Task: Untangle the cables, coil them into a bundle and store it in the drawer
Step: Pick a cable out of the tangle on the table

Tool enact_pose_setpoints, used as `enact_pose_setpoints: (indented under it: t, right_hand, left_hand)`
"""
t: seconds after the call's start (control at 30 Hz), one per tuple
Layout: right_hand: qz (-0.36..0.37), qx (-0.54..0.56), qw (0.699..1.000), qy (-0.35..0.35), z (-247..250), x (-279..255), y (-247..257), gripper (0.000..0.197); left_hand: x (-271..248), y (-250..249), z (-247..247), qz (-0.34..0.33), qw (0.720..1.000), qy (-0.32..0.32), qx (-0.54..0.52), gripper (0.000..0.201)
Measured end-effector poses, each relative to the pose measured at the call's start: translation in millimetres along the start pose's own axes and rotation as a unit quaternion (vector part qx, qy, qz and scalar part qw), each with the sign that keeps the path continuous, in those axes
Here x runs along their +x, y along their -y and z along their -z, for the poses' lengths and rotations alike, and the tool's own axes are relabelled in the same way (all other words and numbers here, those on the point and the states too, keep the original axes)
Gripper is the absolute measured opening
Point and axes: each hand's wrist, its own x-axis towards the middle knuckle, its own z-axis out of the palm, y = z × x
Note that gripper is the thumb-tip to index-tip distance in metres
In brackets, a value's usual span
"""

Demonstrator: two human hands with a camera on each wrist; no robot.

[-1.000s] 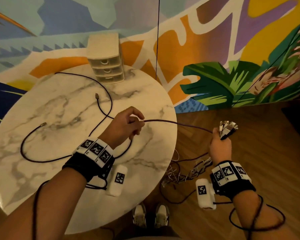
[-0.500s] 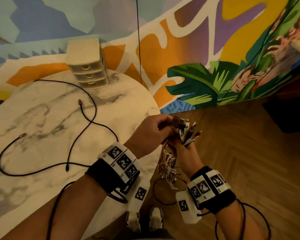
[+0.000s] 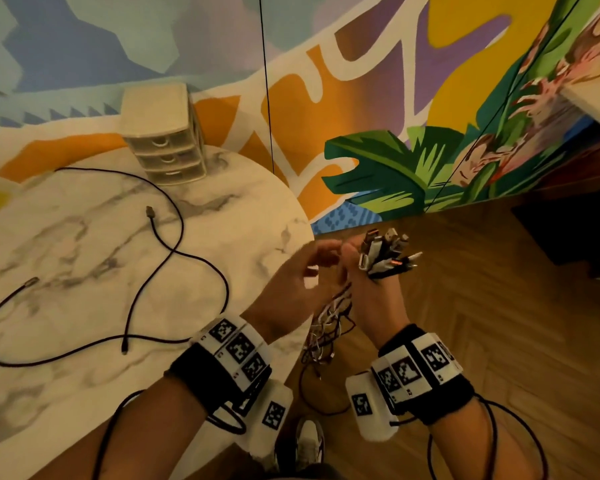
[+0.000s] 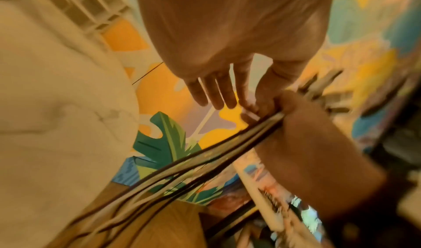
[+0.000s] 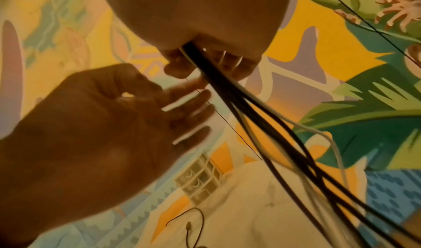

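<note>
Cables (image 3: 383, 259), most of them, gathered by their plug ends in the right hand (image 3: 368, 289), fist closed round the bunch, out past the right edge of the marble table (image 3: 66, 244) and over the wooden floor (image 3: 499, 323). Plugs fanned out above the fist; tails hanging below in a knotted clump (image 3: 328, 332) of black and white strands. Left hand (image 3: 291, 285) just beside the right, fingers straight and spread, holding nothing, fingertips close to the bunch where the strands leave the fist. Two black cables (image 3: 160, 258) lying loose on the tabletop, to the left, apart from the bunch. Small drawer unit (image 3: 163, 147) at the far edge of the table, all three drawers shut.

Step in hand, by the look of it: sorting one strand out of the bunch. Best done with the right grip kept firm just under the plugs, and the left pinching a single strand close to the fist, then running down its length to the clump. No hard tugging: likely to tighten the knots. Worth teasing loops open where strands cross. Loose pair on the table to be added before coiling; a drawer yet to be opened.
</note>
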Motion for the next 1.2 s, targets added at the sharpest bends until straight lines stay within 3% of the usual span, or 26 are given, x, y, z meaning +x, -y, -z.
enact_pose_setpoints:
  t: [0.1, 0.17, 0.27, 0.4, 0.57, 0.6, 0.7, 0.77, 0.83, 0.93, 1.0, 1.1, 1.2]
  right_hand:
    - [0.047, -0.024, 0.999, 0.001, 0.5, 7.4, 8.4, 0.022]
    - [0.062, -0.028, 0.997, 0.019, 1.9, 14.1, 21.3, 0.028]
    - [0.074, -0.039, 0.993, 0.08, 13.9, 19.0, 41.0, 0.028]
    - [-0.002, -0.015, 0.986, 0.169, 24.8, 15.6, 37.6, 0.039]
    - [-0.057, 0.072, 0.961, 0.262, 25.2, 11.1, 11.3, 0.094]
    - [-0.067, 0.082, 0.955, 0.276, 25.7, 12.4, 8.8, 0.09]
    - [-0.057, 0.03, 0.94, 0.334, 22.6, 14.4, 1.9, 0.033]
    - [-0.066, -0.06, 0.943, 0.322, 15.1, 11.5, -12.9, 0.019]
    - [-0.055, -0.131, 0.956, 0.257, 6.0, 11.9, -34.9, 0.022]
    - [-0.052, -0.176, 0.966, 0.182, -2.6, 21.5, -58.7, 0.014]
    - [-0.106, -0.208, 0.956, 0.175, 8.2, 26.8, -75.7, 0.02]
    - [-0.222, -0.273, 0.927, 0.129, 43.8, 12.9, -101.2, 0.033]
    - [-0.278, -0.279, 0.916, 0.076, 82.9, -1.1, -118.5, 0.042]
  left_hand:
    - [5.5, -4.4, -12.6, 0.03, 0.997, 0.07, -0.015, 0.046]
    - [13.7, -13.8, -17.7, 0.009, 0.995, 0.088, -0.055, 0.043]
    - [22.9, -28.6, -25.1, 0.015, 0.992, 0.069, -0.108, 0.024]
    - [29.7, -32.5, -28.7, 0.066, 0.992, 0.017, -0.105, 0.017]
    - [32.6, -42.6, -23.1, 0.139, 0.977, 0.027, -0.157, 0.038]
    - [32.2, -43.3, -21.5, 0.136, 0.977, 0.03, -0.159, 0.043]
    - [38.3, -47.6, -11.8, 0.108, 0.981, 0.026, -0.161, 0.059]
    - [44.9, -51.1, -5.0, 0.096, 0.983, 0.034, -0.154, 0.062]
    - [49.8, -52.8, -3.3, 0.071, 0.993, 0.042, -0.082, 0.06]
    - [49.3, -53.8, -5.2, 0.021, 0.989, 0.06, 0.13, 0.052]
    - [49.6, -62.0, -1.2, -0.027, 0.965, 0.078, 0.247, 0.048]
    - [55.4, -83.3, 27.4, -0.099, 0.932, 0.059, 0.344, 0.047]
    - [65.6, -103.2, 49.4, -0.175, 0.873, 0.036, 0.453, 0.043]
